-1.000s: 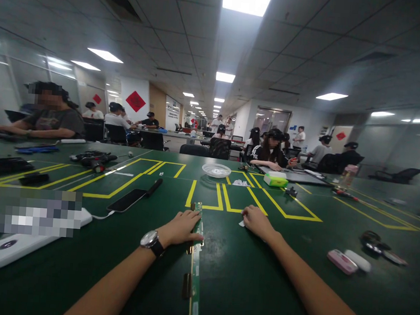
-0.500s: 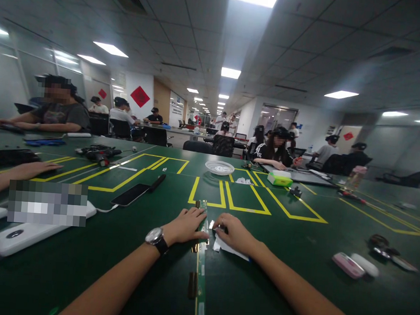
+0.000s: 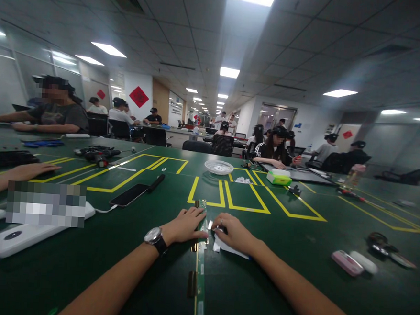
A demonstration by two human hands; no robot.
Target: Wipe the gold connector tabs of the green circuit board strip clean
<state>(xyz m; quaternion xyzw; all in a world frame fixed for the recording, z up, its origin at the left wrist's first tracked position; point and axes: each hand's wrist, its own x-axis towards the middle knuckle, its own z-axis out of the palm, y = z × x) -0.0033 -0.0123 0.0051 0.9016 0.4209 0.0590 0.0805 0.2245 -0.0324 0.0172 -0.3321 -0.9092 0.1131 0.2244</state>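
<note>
A long, narrow green circuit board [image 3: 202,281] with brownish flex tabs along its left edge runs away from me on the table. My left hand [image 3: 186,224], wearing a watch, lies across its far part; the fingers are stretched out on the board and the thumb reaches its right edge. Just right of the board, my right hand [image 3: 234,232] is closed, its fingers curled down over a piece of white paper [image 3: 232,250] that shows below the palm. A small bright piece [image 3: 210,224] is by its fingertips; what exactly they pinch is partly hidden.
On the green table [image 3: 276,287] are a phone [image 3: 130,195] on a cable, a white power strip [image 3: 42,232], a white basket [image 3: 219,167], a tissue pack [image 3: 279,177] and a pink case [image 3: 347,263]. A co-worker's arm [image 3: 14,177] reaches in at left.
My hands and the board keep almost the same place; the view shifts slightly. The person at far left has stretched an arm outward.
</note>
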